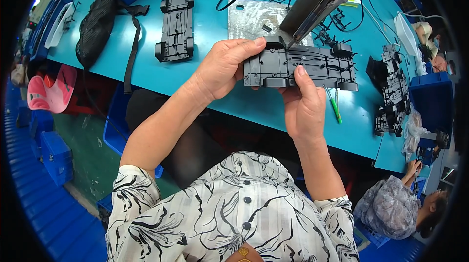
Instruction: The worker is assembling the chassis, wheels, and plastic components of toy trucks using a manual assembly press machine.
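Both my hands hold a black plastic toy car chassis [322, 69] over the near part of the table. My left hand [224, 64] grips its left end, thumb along the top edge. From below, my right hand [305, 101] supports its middle, with the thumb pressed on its face. The thin tip of an upright tool on a metal post [310, 5] comes down to the chassis beside the upper left wheel arch; whether it touches cannot be told. Behind the chassis lies a scuffed metal plate [249, 18].
Another black chassis [177, 27] lies left on the turquoise table, beside a black mesh bag [100, 30]. Green-handled tweezers [335, 108] rest near the front edge. More chassis [393, 91] are stacked at right. Black plastic sprues [337, 20] lie behind the post. A co-worker [391, 206] sits at lower right.
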Available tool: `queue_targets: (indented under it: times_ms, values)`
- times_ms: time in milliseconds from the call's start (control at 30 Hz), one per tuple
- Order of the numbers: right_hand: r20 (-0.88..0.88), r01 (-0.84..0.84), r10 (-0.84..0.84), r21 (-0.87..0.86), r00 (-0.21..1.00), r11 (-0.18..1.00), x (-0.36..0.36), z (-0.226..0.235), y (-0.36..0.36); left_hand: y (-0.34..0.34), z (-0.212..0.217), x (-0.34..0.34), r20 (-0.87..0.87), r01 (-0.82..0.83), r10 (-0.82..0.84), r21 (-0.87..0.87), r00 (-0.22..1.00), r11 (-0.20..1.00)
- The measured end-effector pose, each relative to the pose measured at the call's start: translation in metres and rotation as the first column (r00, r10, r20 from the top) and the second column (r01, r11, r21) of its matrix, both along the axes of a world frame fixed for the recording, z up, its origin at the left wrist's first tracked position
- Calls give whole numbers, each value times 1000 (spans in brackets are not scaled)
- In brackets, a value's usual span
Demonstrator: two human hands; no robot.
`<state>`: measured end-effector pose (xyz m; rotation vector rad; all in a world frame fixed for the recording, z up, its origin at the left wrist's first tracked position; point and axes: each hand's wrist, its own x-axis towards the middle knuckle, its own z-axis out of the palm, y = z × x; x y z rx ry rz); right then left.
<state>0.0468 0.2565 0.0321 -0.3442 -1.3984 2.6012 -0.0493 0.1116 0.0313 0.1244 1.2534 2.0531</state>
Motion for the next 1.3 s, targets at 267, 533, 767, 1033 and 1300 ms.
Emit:
queue_targets:
  times_ms: [267, 533, 767, 1033, 1300]
  values:
    - [7, 11, -11, 5, 1000, 1000, 0, 0, -2, 1, 0, -1, 12, 0, 0, -12, 1000, 1000]
    - [-18, 0, -1, -10, 1000, 1000, -1, 2, -1, 2, 2, -1, 15, -7, 8, -8, 1000, 1000]
    - [-2, 13, -12, 44, 1000, 999, -3, -2, -1, 1, 0, -3, 12, -4, 4, 3, 1000, 1000]
    - [-8, -14, 14, 24, 1000, 1000, -2, 3, 1, 2, -2, -2, 20, -12, 12, 14, 1000, 1000]
    - [22, -19, 20, -61, 1000, 998, 5, -11, 9, 3, -9, -3, 8, -5, 5, -15, 1000, 1000]
